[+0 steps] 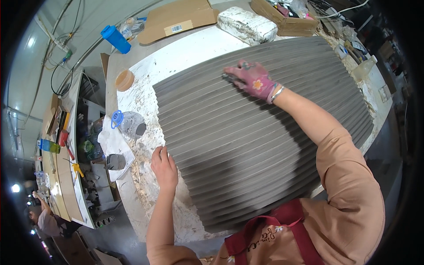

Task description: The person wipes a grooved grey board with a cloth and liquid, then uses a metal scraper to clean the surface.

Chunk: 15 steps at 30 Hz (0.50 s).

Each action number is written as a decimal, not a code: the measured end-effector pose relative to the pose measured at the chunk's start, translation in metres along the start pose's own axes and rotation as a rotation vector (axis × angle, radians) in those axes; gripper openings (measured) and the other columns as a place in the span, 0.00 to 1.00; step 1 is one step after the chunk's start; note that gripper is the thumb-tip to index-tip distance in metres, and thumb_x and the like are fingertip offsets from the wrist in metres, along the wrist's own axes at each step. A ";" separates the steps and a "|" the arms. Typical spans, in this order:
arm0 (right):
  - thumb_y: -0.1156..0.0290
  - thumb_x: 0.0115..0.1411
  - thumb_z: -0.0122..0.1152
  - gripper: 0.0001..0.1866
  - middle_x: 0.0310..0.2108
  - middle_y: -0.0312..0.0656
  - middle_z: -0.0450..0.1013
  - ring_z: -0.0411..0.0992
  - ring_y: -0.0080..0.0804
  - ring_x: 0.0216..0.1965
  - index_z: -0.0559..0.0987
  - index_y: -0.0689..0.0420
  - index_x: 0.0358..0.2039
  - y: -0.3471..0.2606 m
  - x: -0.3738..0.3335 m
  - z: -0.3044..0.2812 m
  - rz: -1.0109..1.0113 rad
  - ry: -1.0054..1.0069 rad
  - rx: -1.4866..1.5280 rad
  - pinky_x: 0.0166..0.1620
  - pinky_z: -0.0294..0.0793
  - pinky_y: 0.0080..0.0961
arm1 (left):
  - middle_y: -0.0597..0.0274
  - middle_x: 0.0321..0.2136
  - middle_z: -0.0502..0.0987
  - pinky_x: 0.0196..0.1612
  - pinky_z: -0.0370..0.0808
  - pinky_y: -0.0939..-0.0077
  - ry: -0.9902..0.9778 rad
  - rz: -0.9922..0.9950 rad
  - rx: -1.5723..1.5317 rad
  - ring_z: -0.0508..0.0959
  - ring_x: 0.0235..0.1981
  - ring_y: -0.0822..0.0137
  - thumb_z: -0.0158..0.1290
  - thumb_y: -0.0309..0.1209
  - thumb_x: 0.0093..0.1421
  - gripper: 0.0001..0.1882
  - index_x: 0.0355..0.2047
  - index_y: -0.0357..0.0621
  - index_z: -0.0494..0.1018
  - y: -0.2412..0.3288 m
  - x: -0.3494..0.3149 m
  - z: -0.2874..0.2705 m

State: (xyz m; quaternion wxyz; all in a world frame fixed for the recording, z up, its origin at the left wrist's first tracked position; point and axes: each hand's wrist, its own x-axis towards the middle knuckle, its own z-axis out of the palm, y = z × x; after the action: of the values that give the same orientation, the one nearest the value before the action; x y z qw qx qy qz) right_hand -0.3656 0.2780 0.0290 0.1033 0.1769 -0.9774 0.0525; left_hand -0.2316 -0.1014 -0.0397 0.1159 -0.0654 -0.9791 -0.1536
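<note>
A large grey ribbed panel [247, 128] lies across the white, stained tabletop [145, 95], its long grooves running side to side. My right hand [254, 80], in a pink flowered glove, is over the far part of the panel. Its fingers are closed around a small dark thing pressed to the ribs; its kind is hidden. My left hand [164, 170], bare, rests at the panel's left edge with fingers loosely stretched, holding nothing that I can see.
Left of the panel are a clear bottle [132, 125] with a blue cap, a white cloth [117, 143], a dark-filled cup [115, 161] and an orange-brown tub [124, 80]. Along the back stand a blue bottle [115, 39], flat cardboard [176, 22], a white-wrapped block [247, 25] and a cardboard box [285, 24].
</note>
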 end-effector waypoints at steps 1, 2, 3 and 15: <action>0.61 0.59 0.55 0.25 0.51 0.48 0.70 0.68 0.50 0.53 0.67 0.39 0.58 0.036 -0.009 0.028 -0.052 0.178 0.046 0.55 0.67 0.42 | 0.53 0.53 0.66 0.54 0.61 0.58 0.009 0.024 -0.011 0.65 0.55 0.53 0.49 0.26 0.58 0.20 0.51 0.40 0.68 0.000 0.002 0.001; 0.62 0.59 0.55 0.26 0.52 0.48 0.70 0.68 0.50 0.54 0.65 0.38 0.59 0.055 -0.013 0.017 0.044 0.127 -0.018 0.54 0.66 0.44 | 0.53 0.53 0.66 0.54 0.61 0.58 0.013 0.007 -0.003 0.65 0.55 0.53 0.49 0.26 0.58 0.20 0.51 0.40 0.68 -0.001 0.002 0.000; 0.63 0.59 0.55 0.26 0.52 0.48 0.70 0.68 0.51 0.53 0.65 0.39 0.59 0.089 -0.025 0.019 0.165 0.127 0.118 0.52 0.66 0.50 | 0.53 0.52 0.66 0.54 0.61 0.58 0.015 0.025 -0.016 0.65 0.55 0.53 0.49 0.26 0.57 0.20 0.51 0.40 0.68 0.001 0.005 0.003; 0.59 0.57 0.53 0.19 0.41 0.37 0.73 0.70 0.37 0.44 0.74 0.41 0.50 -0.183 0.100 0.064 -0.257 0.161 0.090 0.49 0.64 0.38 | 0.56 0.51 0.68 0.55 0.61 0.59 0.040 0.010 -0.074 0.66 0.54 0.55 0.49 0.29 0.56 0.20 0.51 0.45 0.70 -0.002 0.005 0.003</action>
State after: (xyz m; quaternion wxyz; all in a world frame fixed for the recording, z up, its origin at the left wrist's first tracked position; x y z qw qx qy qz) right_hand -0.4037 0.0651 0.0005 0.1792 0.3002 -0.9319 0.0966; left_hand -0.2372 -0.1021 -0.0418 0.1338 -0.0714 -0.9699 -0.1903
